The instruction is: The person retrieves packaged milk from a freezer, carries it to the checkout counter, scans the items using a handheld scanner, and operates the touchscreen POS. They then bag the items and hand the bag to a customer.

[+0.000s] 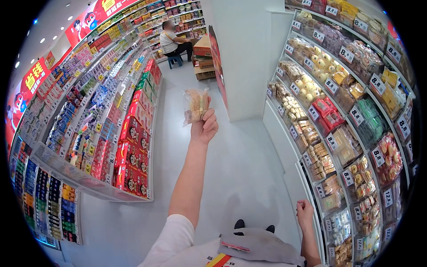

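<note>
My left hand (206, 126) is raised in front of me over the aisle, its fingers wrapped around the right edge of a clear plastic packet (194, 106). Inside the packet is light-brown food that looks like bread or pastry, with a narrow yellowish strip across it. Low on the right, my right hand (304, 210) hangs beside the snack shelves with its fingers curled in; I see nothing in it. Close to that hand are bins of wrapped snacks (332, 192) with price tags on their fronts.
Tiered shelves of bagged snacks (310, 88) rise on the right. On the left stands a shelf of drinks and cartons, with red gift boxes (133, 153) at its aisle edge. A white pillar (248, 66) stands ahead. Beyond, a person (174, 41) sits on a blue stool near stacked cardboard boxes (204, 61).
</note>
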`<state>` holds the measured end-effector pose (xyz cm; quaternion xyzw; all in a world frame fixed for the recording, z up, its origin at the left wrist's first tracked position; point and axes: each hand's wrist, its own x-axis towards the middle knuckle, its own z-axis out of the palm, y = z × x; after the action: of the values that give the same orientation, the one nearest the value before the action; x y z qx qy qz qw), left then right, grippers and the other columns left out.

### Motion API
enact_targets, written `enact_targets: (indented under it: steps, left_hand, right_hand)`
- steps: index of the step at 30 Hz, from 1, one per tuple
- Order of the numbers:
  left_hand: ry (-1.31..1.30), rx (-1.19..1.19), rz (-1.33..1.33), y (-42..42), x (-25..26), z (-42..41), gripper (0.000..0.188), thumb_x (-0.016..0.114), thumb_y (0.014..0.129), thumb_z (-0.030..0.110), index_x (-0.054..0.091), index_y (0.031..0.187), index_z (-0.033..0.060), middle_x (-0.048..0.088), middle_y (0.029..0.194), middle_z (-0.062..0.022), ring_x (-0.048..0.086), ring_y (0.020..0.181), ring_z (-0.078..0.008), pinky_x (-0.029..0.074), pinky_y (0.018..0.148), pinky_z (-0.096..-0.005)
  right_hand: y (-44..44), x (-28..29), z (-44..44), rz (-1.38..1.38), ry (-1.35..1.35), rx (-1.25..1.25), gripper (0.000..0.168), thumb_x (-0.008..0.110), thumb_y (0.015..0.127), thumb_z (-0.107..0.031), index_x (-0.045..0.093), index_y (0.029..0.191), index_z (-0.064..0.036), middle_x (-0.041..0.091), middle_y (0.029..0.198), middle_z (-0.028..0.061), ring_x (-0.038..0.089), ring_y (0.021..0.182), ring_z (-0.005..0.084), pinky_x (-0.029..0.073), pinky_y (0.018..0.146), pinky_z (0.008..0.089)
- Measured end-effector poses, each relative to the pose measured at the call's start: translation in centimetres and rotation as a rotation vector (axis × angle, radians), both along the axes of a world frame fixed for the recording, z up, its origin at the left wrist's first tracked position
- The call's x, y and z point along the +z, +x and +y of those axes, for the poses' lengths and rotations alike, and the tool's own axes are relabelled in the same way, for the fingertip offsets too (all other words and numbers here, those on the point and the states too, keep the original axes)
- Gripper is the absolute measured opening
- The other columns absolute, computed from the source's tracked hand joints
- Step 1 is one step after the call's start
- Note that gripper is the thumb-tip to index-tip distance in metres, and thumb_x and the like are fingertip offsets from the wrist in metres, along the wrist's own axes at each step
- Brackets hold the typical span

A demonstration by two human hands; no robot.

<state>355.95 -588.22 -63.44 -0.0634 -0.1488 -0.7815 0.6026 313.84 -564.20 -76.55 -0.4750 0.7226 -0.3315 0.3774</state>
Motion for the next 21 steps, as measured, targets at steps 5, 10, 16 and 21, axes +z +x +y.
enact_targets:
  steps: [5, 10, 16, 21]
  left_hand:
    - [-0.046, -0.031, 0.032, -1.4, 1.3, 0.0, 0.037, 0.043, 0.096, 0.025, 0.046, 0.129, 0.0107, 0.037, 0.064, -0.0007, 0.032, 0.043, -0.0102, 0.027, 0.037, -0.0200]
    - [-0.170, -0.077, 0.080, -3.2, 4.0, -0.1, 0.038, 0.040, 0.096, 0.024, 0.045, 0.131, 0.0092, 0.037, 0.065, -0.0016, 0.033, 0.044, -0.0107, 0.028, 0.037, -0.0210]
    - [-0.231, -0.100, 0.108, -8.0, 6.8, 0.7, 0.038, 0.040, 0.096, 0.023, 0.044, 0.132, 0.0092, 0.036, 0.065, -0.0021, 0.034, 0.044, -0.0107, 0.029, 0.037, -0.0213]
    - [-0.096, -0.031, -0.164, -16.6, 4.4, 3.8, 0.040, 0.044, 0.094, 0.028, 0.044, 0.131, 0.0101, 0.037, 0.063, -0.0016, 0.035, 0.044, -0.0105, 0.028, 0.038, -0.0214]
  right_hand:
    - [-0.8, 0.0, 0.1, -0.022, -0.006, -0.006, 0.007, 0.054, 0.086, -0.005, 0.057, 0.086, 0.001, 0.052, 0.059, 0.0018, 0.047, 0.045, 0.0077, 0.038, 0.040, 0.0238]
    - [-2.6, 1.0, 0.6, 0.005, -0.028, 0.026, 0.007, 0.054, 0.088, -0.006, 0.057, 0.087, 0.000, 0.051, 0.060, 0.0009, 0.047, 0.047, 0.0071, 0.039, 0.041, 0.0228]
    - [-6.6, 1.4, 2.3, -0.132, -0.068, -0.065, 0.006, 0.055, 0.086, -0.005, 0.058, 0.088, 0.000, 0.049, 0.058, 0.0001, 0.045, 0.047, 0.0072, 0.038, 0.042, 0.0235]
    - [-8.3, 5.3, 3.2, -0.436, -0.040, -0.031, 0.014, 0.053, 0.090, -0.011, 0.056, 0.097, 0.001, 0.055, 0.070, 0.0018, 0.050, 0.054, 0.0078, 0.040, 0.047, 0.0209]
